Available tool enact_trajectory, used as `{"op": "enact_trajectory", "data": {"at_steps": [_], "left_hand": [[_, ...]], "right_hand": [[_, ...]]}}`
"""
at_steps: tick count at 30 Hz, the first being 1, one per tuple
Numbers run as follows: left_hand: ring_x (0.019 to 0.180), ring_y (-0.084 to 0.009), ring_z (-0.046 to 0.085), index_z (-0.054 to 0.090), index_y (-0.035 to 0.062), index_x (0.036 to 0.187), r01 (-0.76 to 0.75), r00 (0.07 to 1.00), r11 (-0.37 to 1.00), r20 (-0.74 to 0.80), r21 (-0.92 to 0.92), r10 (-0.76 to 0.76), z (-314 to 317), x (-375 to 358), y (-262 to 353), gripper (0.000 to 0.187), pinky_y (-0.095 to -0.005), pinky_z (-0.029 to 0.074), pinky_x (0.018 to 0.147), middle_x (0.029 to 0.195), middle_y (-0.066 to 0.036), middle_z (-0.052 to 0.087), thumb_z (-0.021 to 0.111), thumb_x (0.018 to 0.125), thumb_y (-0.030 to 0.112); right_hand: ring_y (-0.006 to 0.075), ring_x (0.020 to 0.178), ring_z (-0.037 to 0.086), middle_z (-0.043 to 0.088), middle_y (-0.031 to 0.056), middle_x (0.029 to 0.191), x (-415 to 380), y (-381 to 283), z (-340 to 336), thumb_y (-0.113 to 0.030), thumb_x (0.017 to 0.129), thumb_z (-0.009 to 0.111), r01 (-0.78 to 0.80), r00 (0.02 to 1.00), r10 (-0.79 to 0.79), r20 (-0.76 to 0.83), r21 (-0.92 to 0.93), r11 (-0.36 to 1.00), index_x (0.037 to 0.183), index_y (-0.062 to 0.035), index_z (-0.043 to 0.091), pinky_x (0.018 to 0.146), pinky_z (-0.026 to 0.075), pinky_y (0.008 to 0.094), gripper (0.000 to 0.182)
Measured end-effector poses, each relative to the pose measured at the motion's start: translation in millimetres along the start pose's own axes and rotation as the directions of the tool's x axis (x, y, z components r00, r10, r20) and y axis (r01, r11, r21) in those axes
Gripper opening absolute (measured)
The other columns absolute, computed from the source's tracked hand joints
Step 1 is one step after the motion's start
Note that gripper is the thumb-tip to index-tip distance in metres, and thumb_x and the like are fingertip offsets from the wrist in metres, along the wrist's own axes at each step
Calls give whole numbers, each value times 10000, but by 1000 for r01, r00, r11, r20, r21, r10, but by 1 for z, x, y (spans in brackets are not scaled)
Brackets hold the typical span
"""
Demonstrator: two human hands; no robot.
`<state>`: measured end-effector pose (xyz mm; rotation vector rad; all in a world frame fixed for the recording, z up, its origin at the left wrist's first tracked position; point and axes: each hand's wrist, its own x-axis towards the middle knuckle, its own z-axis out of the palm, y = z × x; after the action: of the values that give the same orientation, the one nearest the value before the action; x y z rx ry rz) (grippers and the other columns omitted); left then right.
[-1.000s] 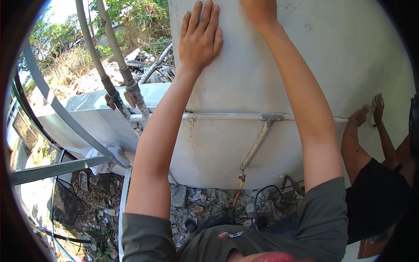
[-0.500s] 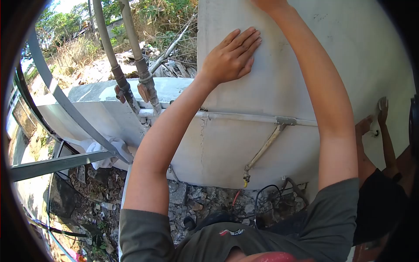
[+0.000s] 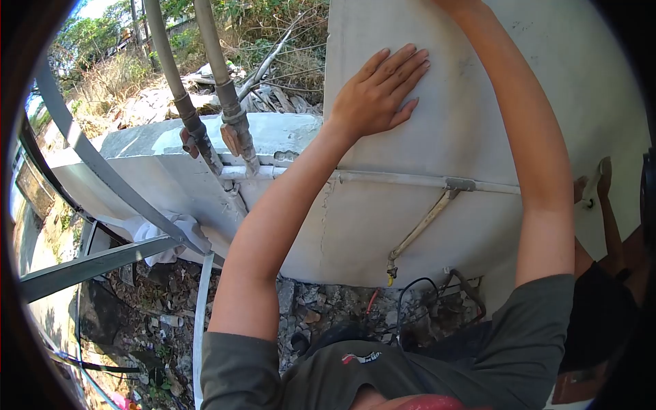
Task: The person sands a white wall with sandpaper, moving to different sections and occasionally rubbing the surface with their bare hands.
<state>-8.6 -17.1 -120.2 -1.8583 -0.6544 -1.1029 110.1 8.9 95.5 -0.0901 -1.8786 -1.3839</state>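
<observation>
My left hand (image 3: 379, 92) lies flat against the pale plastered wall (image 3: 437, 130), fingers stretched out and thumb apart, with nothing in it. It rests near the wall's left vertical edge. Higher on the same wall is my right hand (image 3: 463, 4), mostly cut off by the top of the view. Only its wrist end shows, so its fingers and anything in them are hidden. Below my hands a white pipe (image 3: 383, 178) runs along the wall, with a branch ending in a yellow-tipped tap (image 3: 391, 272).
Two upright pipes with valves (image 3: 229, 102) stand left of my forearm. A grey metal frame (image 3: 102, 263) crosses the left side, near a white cloth (image 3: 171, 236). Rubble (image 3: 328, 301) and a black hose (image 3: 418, 281) lie below. Another person's hand (image 3: 605, 174) touches the wall at right.
The whole view has shifted slightly. My left hand stays flat on the wall, its thumb now spread farther from the fingers. The other person's arms at right have moved a little.
</observation>
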Motion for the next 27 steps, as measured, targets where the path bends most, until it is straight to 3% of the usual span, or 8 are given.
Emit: {"op": "enact_trajectory", "data": {"at_steps": [5,7,14,17,19,20,22,27], "left_hand": [[1489,-214,401,554,104,1471,-2,1000,1000,-7,-17,1,0,-1,0,560,-441,299,1222,1570,-40,493,606,960,325],[1487,-218,404,563,102,1464,-11,1000,999,-9,-36,11,0,-1,-1,551,-445,299,1222,1561,-41,504,605,960,321],[1497,-213,390,589,119,1446,-22,1000,999,6,-26,22,1,-1,-1,532,-443,310,1213,1555,-19,515,617,944,292],[1513,-289,365,586,146,1458,22,999,999,-25,23,-21,7,-3,-2,533,-491,196,1253,1567,-47,503,598,952,314],[1547,-385,265,562,173,1487,228,969,960,-132,161,-208,10,-5,-1,553,-582,17,1252,1595,-99,462,558,969,367],[1547,-385,265,562,173,1487,235,967,961,-134,149,-216,12,-6,-1,553,-582,17,1252,1595,-99,462,558,969,367],[1567,-441,155,530,189,1514,335,928,932,-222,137,-300,19,-5,-3,566,-647,-113,1202,1636,-147,386,499,996,416],[1524,-579,87,436,172,1570,395,876,909,-353,135,-328,27,-5,-10,630,-730,-27,1168,1635,-296,280,465,1015,470]], "right_hand": [[254,1413,504,622,112,1421,-34,-47,-11,-71,942,631,-112,994,112,-15,27,993,1351,-33,638,1229,359,438,411],[262,1409,511,634,116,1403,-54,-50,-23,-69,933,642,-35,992,19,125,126,991,1331,-34,652,1225,366,443,401],[270,1422,500,617,112,1440,-117,18,-71,-74,972,617,-98,983,118,140,-138,986,1362,-44,645,1226,368,436,392],[284,1427,492,604,129,1453,-150,33,-82,-73,1008,572,-230,970,243,23,-241,943,1383,-31,627,1228,361,440,382],[307,1427,489,598,152,1453,-167,35,-90,-72,1020,554,-349,934,354,-39,-311,884,1389,-5,614,1227,354,452,379],[307,1427,489,598,152,1453,-173,31,-91,-72,1020,554,-341,936,351,-26,-316,885,1389,-5,614,1227,354,452,379],[330,1429,482,585,164,1464,-186,10,-87,-71,1020,554,-621,784,592,-189,-272,735,1404,5,598,1230,345,459,394],[335,1436,476,577,157,1479,-212,-82,-71,-79,963,637,-513,858,514,12,-59,857,1427,-11,585,1223,340,516,472]]}}
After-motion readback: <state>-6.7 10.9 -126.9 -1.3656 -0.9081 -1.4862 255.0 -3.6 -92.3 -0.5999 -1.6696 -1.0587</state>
